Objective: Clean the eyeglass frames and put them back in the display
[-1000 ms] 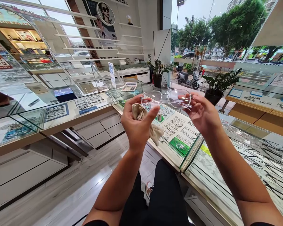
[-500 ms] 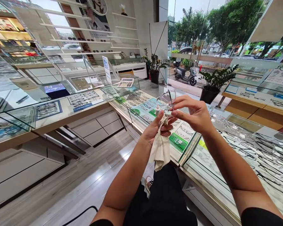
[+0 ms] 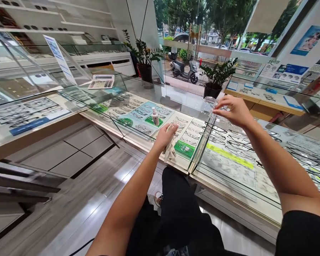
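Observation:
My left hand (image 3: 165,137) is closed around a cream cleaning cloth (image 3: 170,153), whose loose end hangs below the fist near the counter's front edge. Just beyond that hand, a small white spray bottle (image 3: 155,118) stands upright on the glass countertop, apart from the fingers. To the right, my right hand (image 3: 236,111) pinches a pair of clear eyeglasses (image 3: 210,101) between thumb and fingers, held up over the glass. The thin frame blends into the display behind, and the fingers cover part of it.
Glass display cases hold rows of spectacle frames (image 3: 240,145) under my arms. A calculator (image 3: 101,81) and a standing sign (image 3: 59,58) are at the back left. Potted plants (image 3: 212,90) stand behind the counter, near the window. A stool-like dark bar (image 3: 18,193) lies at lower left.
The spray bottle has left my left hand and now stands on the counter. My right hand has moved right with the eyeglasses, away from the left. The view has turned right and down.

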Motion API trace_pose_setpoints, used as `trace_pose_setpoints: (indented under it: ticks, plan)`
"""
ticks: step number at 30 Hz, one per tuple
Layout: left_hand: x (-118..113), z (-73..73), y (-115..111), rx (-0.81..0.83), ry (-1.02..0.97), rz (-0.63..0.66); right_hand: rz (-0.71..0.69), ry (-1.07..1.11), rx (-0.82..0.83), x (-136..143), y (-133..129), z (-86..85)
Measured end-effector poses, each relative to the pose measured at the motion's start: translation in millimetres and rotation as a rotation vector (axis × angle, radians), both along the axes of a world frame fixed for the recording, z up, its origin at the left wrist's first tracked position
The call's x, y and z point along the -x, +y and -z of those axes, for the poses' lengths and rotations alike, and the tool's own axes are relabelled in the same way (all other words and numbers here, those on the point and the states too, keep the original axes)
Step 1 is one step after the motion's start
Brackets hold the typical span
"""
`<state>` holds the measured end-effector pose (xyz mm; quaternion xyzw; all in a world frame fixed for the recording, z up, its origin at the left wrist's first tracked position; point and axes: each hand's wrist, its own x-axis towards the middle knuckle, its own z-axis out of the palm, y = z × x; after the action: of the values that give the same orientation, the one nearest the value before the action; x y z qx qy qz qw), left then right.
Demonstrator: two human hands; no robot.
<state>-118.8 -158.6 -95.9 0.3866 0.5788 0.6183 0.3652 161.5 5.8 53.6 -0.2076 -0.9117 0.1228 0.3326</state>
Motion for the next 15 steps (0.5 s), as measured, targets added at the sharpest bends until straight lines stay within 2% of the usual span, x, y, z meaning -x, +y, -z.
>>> trace_pose_setpoints:
  ticks: [4, 8, 11, 15]
  plan:
    - [7, 6.5, -6, -0.022, 0.049, 0.061, 0.171, -0.298, -0.001, -17, 52, 41.2]
    - [18, 14.0, -12, -0.039, 0.002, 0.11, 0.256, -0.532, -0.088, -21, 79, 74.0]
    - [22, 18.7, -12, -0.042, -0.025, 0.111, 0.283, -0.637, -0.118, -22, 89, 88.6]
    - [21, 18.4, -10, -0.053, -0.005, 0.106, 0.286, -0.677, -0.095, -21, 97, 99.2]
